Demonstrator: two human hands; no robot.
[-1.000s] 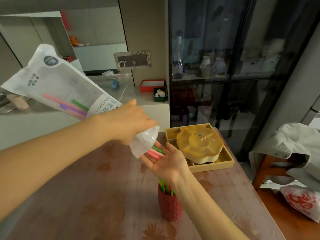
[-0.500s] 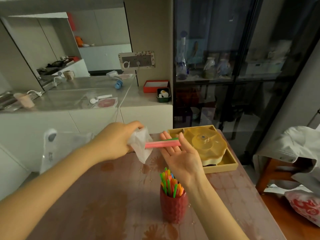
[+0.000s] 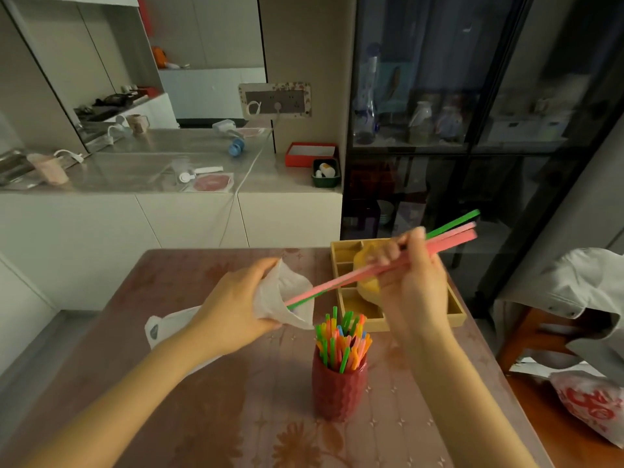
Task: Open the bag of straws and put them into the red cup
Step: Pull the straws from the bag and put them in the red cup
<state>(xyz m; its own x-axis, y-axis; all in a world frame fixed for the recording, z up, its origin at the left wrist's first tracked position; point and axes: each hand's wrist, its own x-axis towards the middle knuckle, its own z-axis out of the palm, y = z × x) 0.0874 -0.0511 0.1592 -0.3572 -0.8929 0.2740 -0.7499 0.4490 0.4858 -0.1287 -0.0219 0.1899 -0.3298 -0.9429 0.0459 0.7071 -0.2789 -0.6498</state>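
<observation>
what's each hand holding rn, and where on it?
Left hand: straw bag, gripped at its open mouth. Right hand: pink and green straws, pinched around mid-length.

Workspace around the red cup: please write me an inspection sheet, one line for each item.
Surface: table with a brownish flower-pattern cover, shiny.
Job's things: red cup upright, already holding many coloured straws; white bag open at its mouth; a few pink and green straws nearly pulled out, their lower ends at the bag mouth.
Clutter: yellow compartment tray with a yellow lidded dish behind the cup.
Grippers: left hand grips the bag near its mouth; right hand pinches the straws.
Cables: white cord from the wall socket across the counter.
Surroundings: glass cabinet, white counter, grey garment on a chair.
</observation>
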